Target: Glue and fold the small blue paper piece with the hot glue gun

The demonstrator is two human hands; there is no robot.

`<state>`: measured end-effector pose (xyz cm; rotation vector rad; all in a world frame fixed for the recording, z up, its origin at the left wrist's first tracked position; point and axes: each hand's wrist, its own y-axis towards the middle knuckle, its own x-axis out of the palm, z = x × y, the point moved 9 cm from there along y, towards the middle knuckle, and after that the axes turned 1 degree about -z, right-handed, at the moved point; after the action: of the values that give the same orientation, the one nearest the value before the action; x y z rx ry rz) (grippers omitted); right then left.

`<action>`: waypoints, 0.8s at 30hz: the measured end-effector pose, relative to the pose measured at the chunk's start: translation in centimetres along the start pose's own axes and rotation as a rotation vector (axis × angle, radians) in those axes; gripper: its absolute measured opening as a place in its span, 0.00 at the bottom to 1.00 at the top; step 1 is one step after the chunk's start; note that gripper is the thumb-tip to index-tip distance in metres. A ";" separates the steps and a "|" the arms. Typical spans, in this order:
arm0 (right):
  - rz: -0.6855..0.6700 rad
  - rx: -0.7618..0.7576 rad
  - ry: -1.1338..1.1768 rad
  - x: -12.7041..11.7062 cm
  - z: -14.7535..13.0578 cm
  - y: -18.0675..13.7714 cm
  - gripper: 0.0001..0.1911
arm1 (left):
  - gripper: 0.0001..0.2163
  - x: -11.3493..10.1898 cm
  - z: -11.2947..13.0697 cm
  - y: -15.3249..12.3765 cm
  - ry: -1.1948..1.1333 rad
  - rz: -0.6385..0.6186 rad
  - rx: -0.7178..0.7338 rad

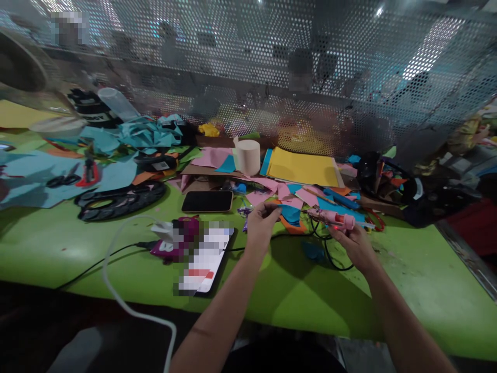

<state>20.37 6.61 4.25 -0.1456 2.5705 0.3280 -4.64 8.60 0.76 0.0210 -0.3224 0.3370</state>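
My left hand (261,224) pinches a small blue paper piece (290,215) between thumb and fingertips. In my right hand (357,248) is a pink hot glue gun (334,218), its nozzle pointing left towards the blue paper. I cannot tell whether the nozzle touches the paper. A pale glue stick (367,225) sticks out of the gun's back end, and a small red light glows near my fingers. Beneath the gun a black cord (330,254) loops over the green table (295,295). Another dark blue scrap (312,251) lies below the gun.
Two phones lie left of my hands, a dark one (207,201) and a lit one (209,259), beside a purple power strip (176,241). A white roll (247,157) and yellow sheets (303,167) stand behind. Scissors (63,178) and a red cutter (89,172) are at left.
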 end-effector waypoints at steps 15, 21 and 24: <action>0.035 0.032 -0.013 -0.4 0.0 0.0 0.19 | 0.10 -0.1 -0.3 0.3 -0.037 0.016 -0.019; 0.174 0.153 0.239 -1.8 1.8 0.1 0.21 | 0.11 -0.2 0.3 0.6 -0.059 0.039 -0.029; 0.376 0.187 0.397 -4.2 3.0 -0.6 0.21 | 0.12 -0.4 0.5 0.7 -0.047 0.048 -0.018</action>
<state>25.50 7.00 3.85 0.3825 3.0011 0.2072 -5.36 9.10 1.10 0.0033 -0.3729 0.3816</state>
